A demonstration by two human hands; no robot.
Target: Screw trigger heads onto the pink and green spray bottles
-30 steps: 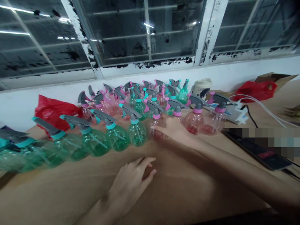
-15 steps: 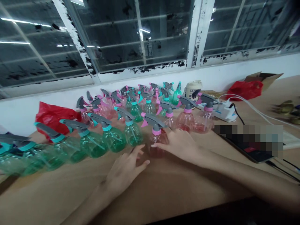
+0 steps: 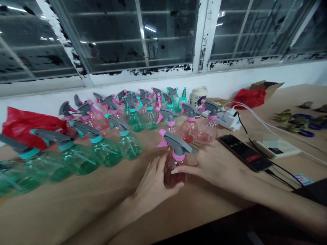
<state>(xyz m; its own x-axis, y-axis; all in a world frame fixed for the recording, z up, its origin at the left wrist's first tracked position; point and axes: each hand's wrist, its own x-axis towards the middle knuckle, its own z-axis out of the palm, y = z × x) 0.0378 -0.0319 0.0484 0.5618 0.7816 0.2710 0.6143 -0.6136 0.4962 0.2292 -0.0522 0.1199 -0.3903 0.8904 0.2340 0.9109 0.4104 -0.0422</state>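
A clear pink spray bottle (image 3: 176, 163) with a grey trigger head and pink collar stands upright between my hands, its pink nozzle pointing left. My left hand (image 3: 155, 180) curves round its left side, thumb across the lower front. My right hand (image 3: 217, 163) grips it from the right, thumb on the front; its other fingers are hidden behind. To the left runs a slanting row of green spray bottles (image 3: 130, 144) with turquoise collars. Just behind the held bottle stand more pink spray bottles (image 3: 189, 131).
Mixed pink and green spray bottles crowd the wall side. A red plastic bag (image 3: 28, 127) lies at left, another red bag (image 3: 250, 98) at back right. On the right are a phone (image 3: 245, 153), a power strip (image 3: 227, 119), cables, a paper cup (image 3: 198, 97) and scissors (image 3: 304, 124).
My left hand has moved right and closed round the pink spray bottle, which my right hand was touching before. The bottle sits nearer me, and the view has shifted right.
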